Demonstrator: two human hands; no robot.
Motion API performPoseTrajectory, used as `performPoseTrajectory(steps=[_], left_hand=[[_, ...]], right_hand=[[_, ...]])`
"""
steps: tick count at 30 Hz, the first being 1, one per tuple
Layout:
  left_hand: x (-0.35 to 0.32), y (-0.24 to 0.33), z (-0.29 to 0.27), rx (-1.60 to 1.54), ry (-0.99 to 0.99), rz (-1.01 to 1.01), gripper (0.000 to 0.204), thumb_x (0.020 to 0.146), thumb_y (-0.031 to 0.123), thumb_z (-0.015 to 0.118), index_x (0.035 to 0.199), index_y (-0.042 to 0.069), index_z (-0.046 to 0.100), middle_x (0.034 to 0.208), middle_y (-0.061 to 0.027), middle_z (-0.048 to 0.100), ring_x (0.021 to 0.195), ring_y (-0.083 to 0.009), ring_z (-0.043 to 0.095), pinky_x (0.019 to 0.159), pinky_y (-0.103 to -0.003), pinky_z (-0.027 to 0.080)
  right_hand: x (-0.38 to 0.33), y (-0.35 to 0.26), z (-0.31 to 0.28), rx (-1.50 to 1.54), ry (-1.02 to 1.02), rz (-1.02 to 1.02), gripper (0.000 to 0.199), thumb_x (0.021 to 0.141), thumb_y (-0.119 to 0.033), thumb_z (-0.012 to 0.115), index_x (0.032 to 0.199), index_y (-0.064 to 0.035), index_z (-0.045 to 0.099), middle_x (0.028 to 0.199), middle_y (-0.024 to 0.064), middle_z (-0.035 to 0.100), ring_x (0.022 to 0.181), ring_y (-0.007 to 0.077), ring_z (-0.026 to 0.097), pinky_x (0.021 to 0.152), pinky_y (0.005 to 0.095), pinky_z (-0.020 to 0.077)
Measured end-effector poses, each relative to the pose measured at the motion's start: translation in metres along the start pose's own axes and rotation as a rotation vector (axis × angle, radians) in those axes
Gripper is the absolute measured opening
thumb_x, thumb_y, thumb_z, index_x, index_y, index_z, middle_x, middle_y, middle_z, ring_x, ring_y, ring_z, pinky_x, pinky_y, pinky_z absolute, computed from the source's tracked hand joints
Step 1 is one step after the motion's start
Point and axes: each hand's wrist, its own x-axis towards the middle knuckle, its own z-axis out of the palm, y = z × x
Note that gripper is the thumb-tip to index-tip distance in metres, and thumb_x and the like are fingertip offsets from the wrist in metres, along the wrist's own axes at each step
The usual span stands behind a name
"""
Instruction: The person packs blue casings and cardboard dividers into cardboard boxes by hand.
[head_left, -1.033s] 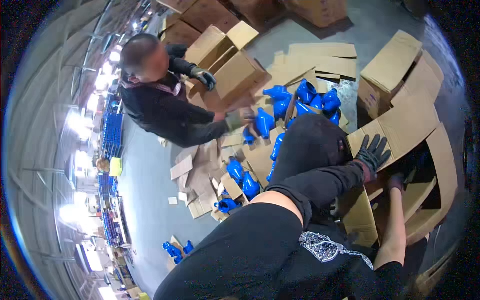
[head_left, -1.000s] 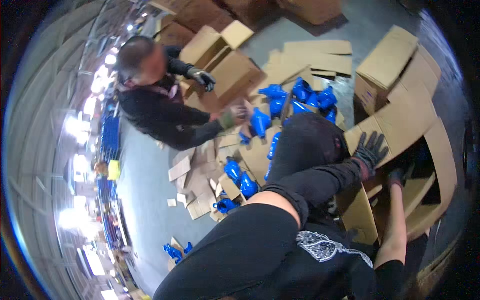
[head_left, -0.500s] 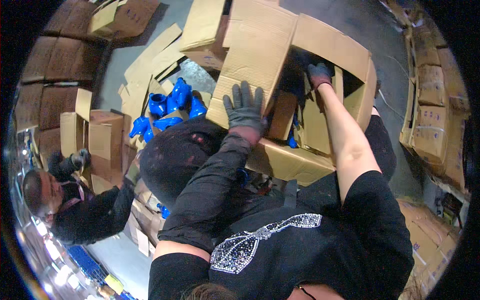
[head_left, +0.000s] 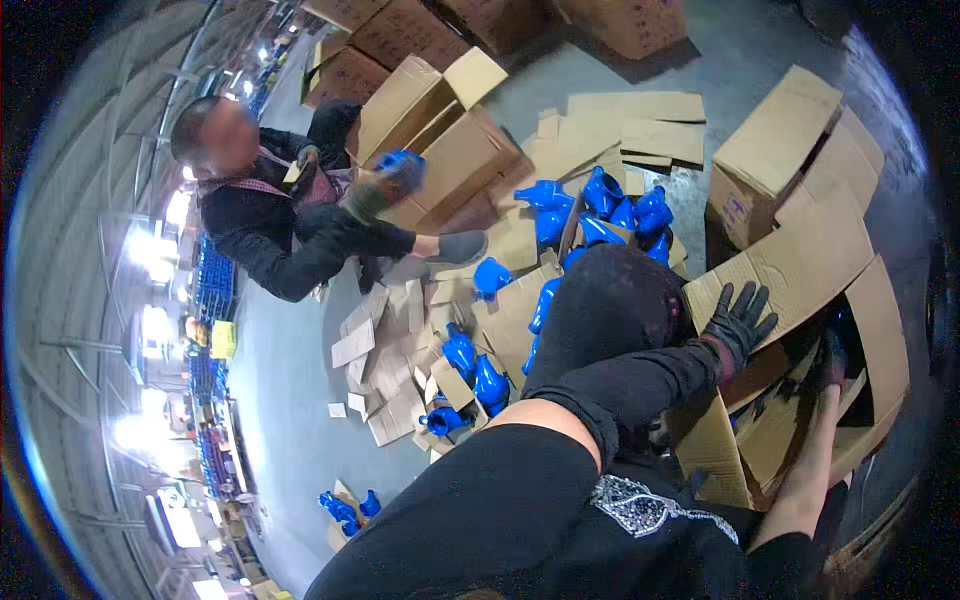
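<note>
My left hand (head_left: pixel 740 325), in a black glove, lies with fingers spread on a raised flap (head_left: pixel 800 265) of an open cardboard carton (head_left: pixel 715 450). My right hand (head_left: pixel 832 358) reaches deep into the same carton, where shadow hides its fingers and anything in them. Cardboard dividers (head_left: pixel 775 430) stand inside the box. Beside my left knee, several glossy blue hollow castings (head_left: pixel 603 192) with flared ends, like pipe fittings, lie in a heap. More blue castings (head_left: pixel 490 385) are scattered over cardboard pieces nearer to me.
On the left a co-worker (head_left: pixel 265 215) sits with a blurred blue casting (head_left: pixel 400 170) in a gloved hand, beside an open carton (head_left: pixel 465 160). Flattened cardboard (head_left: pixel 650 135) and torn pieces (head_left: pixel 385 370) cover parts of the floor. Closed cartons (head_left: pixel 410 40) are stacked at the back.
My view has swung to the left, so the carton and both my hands now appear farther right. The co-worker now holds up a blue casting. My left hand still rests on the flap.
</note>
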Motion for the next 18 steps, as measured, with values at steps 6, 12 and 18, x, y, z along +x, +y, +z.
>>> performPoseTrajectory(steps=[6, 12, 18], left_hand=[[-0.001, -0.02, 0.023, -0.052, 0.302, -0.052, 0.044, 0.083, 0.03, 0.039, 0.125, 0.018, 0.044, 0.143, -0.0225, 0.024, 0.132, -0.0425, 0.019, 0.101, -0.066, 0.006], [-0.01, 0.037, -0.048, -0.14, 0.082, -0.02, 0.063, 0.077, 0.043, 0.061, 0.128, 0.01, 0.043, 0.142, -0.021, 0.027, 0.131, -0.0373, 0.024, 0.104, -0.06, 0.014], [-0.07, 0.033, -0.114, -1.64, 0.499, -0.051, 0.027, 0.087, 0.027, 0.057, 0.104, 0.006, 0.057, 0.097, -0.0091, 0.059, 0.085, -0.0231, 0.054, 0.081, -0.039, 0.044]], right_hand=[[0.001, 0.005, 0.01, -0.24, -0.006, -0.346, 0.038, 0.094, -0.026, 0.042, 0.12, 0.0001, 0.054, 0.111, 0.0077, 0.06, 0.097, 0.0175, 0.056, 0.087, 0.0286, 0.0431], [-0.103, 0.045, -0.02, 0.029, 0.33, -0.561, 0.036, 0.086, -0.036, 0.057, 0.103, -0.0048, 0.063, 0.066, -0.0025, 0.048, 0.047, 0.0079, 0.039, 0.044, 0.0212, 0.0338], [-0.305, -0.11, 0.112, -0.76, 0.355, -0.347, 0.058, 0.075, -0.026, 0.066, 0.127, -0.0076, 0.047, 0.102, 0.0075, 0.06, 0.078, 0.0125, 0.056, 0.066, 0.027, 0.0458]])
